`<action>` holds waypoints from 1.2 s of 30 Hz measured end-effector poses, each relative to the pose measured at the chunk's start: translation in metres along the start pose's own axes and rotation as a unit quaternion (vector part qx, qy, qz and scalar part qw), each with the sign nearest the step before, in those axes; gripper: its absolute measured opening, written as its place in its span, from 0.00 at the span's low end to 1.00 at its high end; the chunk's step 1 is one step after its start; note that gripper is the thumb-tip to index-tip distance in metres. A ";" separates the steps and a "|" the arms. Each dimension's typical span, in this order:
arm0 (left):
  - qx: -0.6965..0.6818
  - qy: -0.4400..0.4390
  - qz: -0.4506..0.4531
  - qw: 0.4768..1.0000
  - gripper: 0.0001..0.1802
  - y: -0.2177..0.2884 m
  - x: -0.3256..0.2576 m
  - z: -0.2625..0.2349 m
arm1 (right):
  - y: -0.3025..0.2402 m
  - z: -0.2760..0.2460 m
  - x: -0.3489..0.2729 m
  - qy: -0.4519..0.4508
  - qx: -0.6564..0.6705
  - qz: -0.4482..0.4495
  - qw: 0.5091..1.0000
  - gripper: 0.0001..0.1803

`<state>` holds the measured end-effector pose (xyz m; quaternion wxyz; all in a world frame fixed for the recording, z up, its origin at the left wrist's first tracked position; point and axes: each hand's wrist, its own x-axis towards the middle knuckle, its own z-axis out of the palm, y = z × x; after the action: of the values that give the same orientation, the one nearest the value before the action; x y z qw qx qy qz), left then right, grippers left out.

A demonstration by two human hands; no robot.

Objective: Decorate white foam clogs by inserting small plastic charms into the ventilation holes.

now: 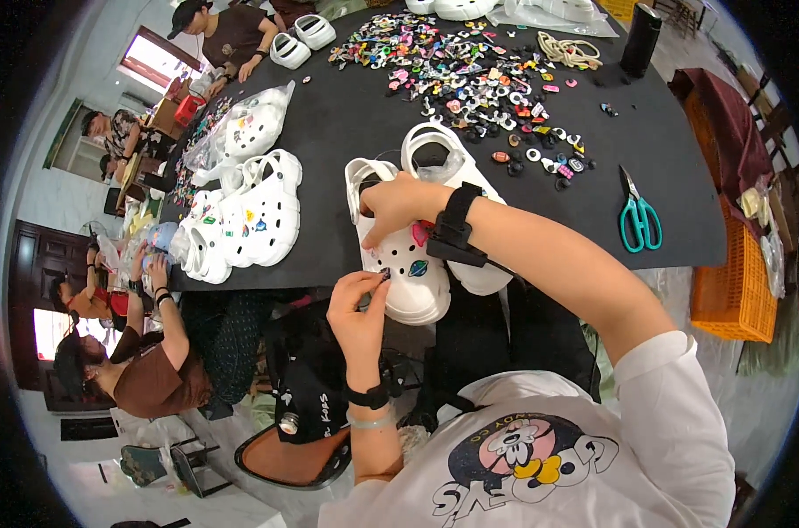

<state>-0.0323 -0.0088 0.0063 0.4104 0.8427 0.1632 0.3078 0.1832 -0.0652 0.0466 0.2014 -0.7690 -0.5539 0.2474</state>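
A white clog (419, 295) with vent holes lies at the table's near edge, its toe toward me. A ringed-planet charm and a pink charm sit on its upper. My right hand (397, 204) reaches over its opening and grips it, the fingertips partly hidden. At the left side of the toe, my left hand (357, 312) pinches a small dark shoe charm (384, 274) against the upper. I cannot tell whether it is in a hole. A second white clog (483, 277) lies close on the right, partly covered by my right forearm.
Loose colourful charms (452, 75) spread over the far side of the black table (593, 220). White clogs (263, 211) with charms stand at left. Teal-handled scissors (639, 220), a coil of rope (568, 50) and a black bottle (641, 41) lie rightward. Other people work along the left.
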 end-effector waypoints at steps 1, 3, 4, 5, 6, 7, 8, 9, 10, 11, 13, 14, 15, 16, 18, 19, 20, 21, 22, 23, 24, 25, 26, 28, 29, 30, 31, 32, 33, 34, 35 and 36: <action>0.002 -0.002 -0.001 1.000 0.07 0.000 0.001 0.001 | 0.000 0.000 -0.001 0.000 0.003 0.000 1.000 0.34; 0.031 -0.005 0.011 0.999 0.08 0.003 0.004 0.002 | -0.001 -0.002 -0.002 0.003 -0.005 -0.013 1.000 0.31; 0.033 -0.007 0.011 0.999 0.08 0.003 0.004 0.004 | -0.001 -0.003 -0.003 0.004 -0.003 -0.013 1.000 0.31; 0.062 0.003 0.035 0.997 0.07 0.003 0.003 0.006 | -0.002 -0.004 -0.003 0.001 -0.005 -0.013 1.000 0.30; 0.091 0.013 0.059 0.994 0.07 0.004 0.001 0.008 | -0.001 -0.003 -0.003 -0.002 -0.006 -0.014 1.000 0.30; 0.094 0.011 0.058 0.994 0.07 0.005 0.000 0.010 | -0.001 -0.002 -0.002 -0.002 -0.003 -0.015 1.000 0.30; 0.110 0.025 0.074 0.991 0.07 0.008 -0.002 0.012 | -0.001 -0.002 0.000 -0.004 0.003 -0.013 1.000 0.29; 0.125 0.040 0.090 0.987 0.06 0.011 -0.004 0.015 | 0.001 -0.001 0.002 -0.008 0.009 -0.012 1.000 0.29; 0.158 0.031 0.098 0.982 0.06 0.015 -0.007 0.017 | 0.002 0.001 0.003 -0.009 0.011 -0.014 1.000 0.29; 0.161 0.031 0.096 0.982 0.06 0.020 -0.007 0.014 | 0.003 0.003 0.004 -0.004 0.023 -0.019 1.000 0.30; 0.199 -0.013 0.116 0.973 0.07 0.027 -0.005 0.013 | 0.007 0.004 0.005 0.001 0.035 -0.024 0.999 0.30; 0.199 -0.013 0.115 0.973 0.07 0.027 -0.008 0.012 | 0.008 0.006 0.004 0.007 0.026 -0.021 0.999 0.31; 0.213 -0.052 0.112 0.969 0.09 0.027 -0.012 0.009 | 0.008 0.006 0.004 0.015 0.017 -0.017 1.000 0.32; 0.225 -0.092 0.109 0.964 0.13 0.028 -0.016 0.007 | 0.009 0.006 0.004 0.015 0.019 -0.016 1.000 0.32; 0.269 -0.099 0.133 0.949 0.16 0.033 -0.022 0.008 | 0.008 0.006 0.005 -0.001 0.035 -0.030 0.999 0.33; 0.312 -0.105 0.156 0.931 0.19 0.035 -0.025 0.008 | 0.006 0.006 0.006 -0.003 0.037 -0.031 0.999 0.33; 0.318 -0.110 0.157 0.928 0.23 0.034 -0.027 0.010 | 0.005 0.006 0.006 -0.002 0.039 -0.026 0.999 0.34; 0.318 -0.110 0.154 0.929 0.23 0.034 -0.028 0.011 | 0.006 0.007 0.007 -0.002 0.038 -0.020 0.999 0.34; 0.337 -0.114 0.165 0.920 0.24 0.036 -0.027 0.012 | 0.006 0.007 0.007 -0.004 0.038 -0.021 0.999 0.34; 0.354 -0.117 0.176 0.911 0.24 0.037 -0.026 0.012 | 0.006 0.007 0.008 -0.002 0.035 -0.018 0.999 0.35; 0.356 -0.116 0.173 0.911 0.24 0.038 -0.024 0.012 | 0.005 0.008 0.009 -0.001 0.032 -0.015 0.999 0.36; 0.360 -0.124 0.174 0.908 0.24 0.039 -0.022 0.011 | 0.005 0.009 0.009 -0.004 0.032 -0.018 0.999 0.36; 0.364 -0.132 0.175 0.905 0.24 0.039 -0.019 0.011 | 0.005 0.008 0.008 0.008 0.031 -0.019 0.999 0.37; 0.356 -0.131 0.171 0.909 0.24 0.038 -0.015 0.011 | 0.007 0.009 0.008 0.019 0.027 -0.015 0.999 0.40; 0.347 -0.131 0.170 0.913 0.24 0.037 -0.014 0.010 | 0.006 0.009 0.009 0.019 0.024 -0.016 0.999 0.40; 0.347 -0.128 0.170 0.914 0.24 0.037 -0.014 0.010 | 0.007 0.008 0.009 0.018 0.025 -0.014 0.999 0.40; 0.336 -0.128 0.167 0.918 0.25 0.038 -0.013 0.010 | 0.007 0.008 0.008 0.018 0.026 -0.011 0.999 0.40; 0.325 -0.127 0.164 0.923 0.25 0.038 -0.013 0.011 | 0.007 0.007 0.006 0.019 0.022 -0.011 1.000 0.40; 0.323 -0.123 0.167 0.923 0.25 0.037 -0.014 0.011 | 0.008 0.006 0.004 0.018 0.025 -0.010 0.999 0.40; 0.310 -0.115 0.163 0.930 0.27 0.034 -0.017 0.012 | 0.008 0.004 0.001 0.018 0.028 -0.009 0.999 0.40; 0.296 -0.107 0.160 0.936 0.30 0.032 -0.019 0.013 | 0.009 0.002 -0.002 0.021 0.022 -0.007 1.000 0.40; 0.295 -0.101 0.163 0.936 0.30 0.032 -0.023 0.014 | 0.007 0.000 -0.005 0.035 0.027 -0.023 0.999 0.39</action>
<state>-0.0400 -0.0487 0.0160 0.1021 0.9675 0.0645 0.2224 0.1873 -0.0720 0.0435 0.2474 -0.7586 -0.5570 0.2303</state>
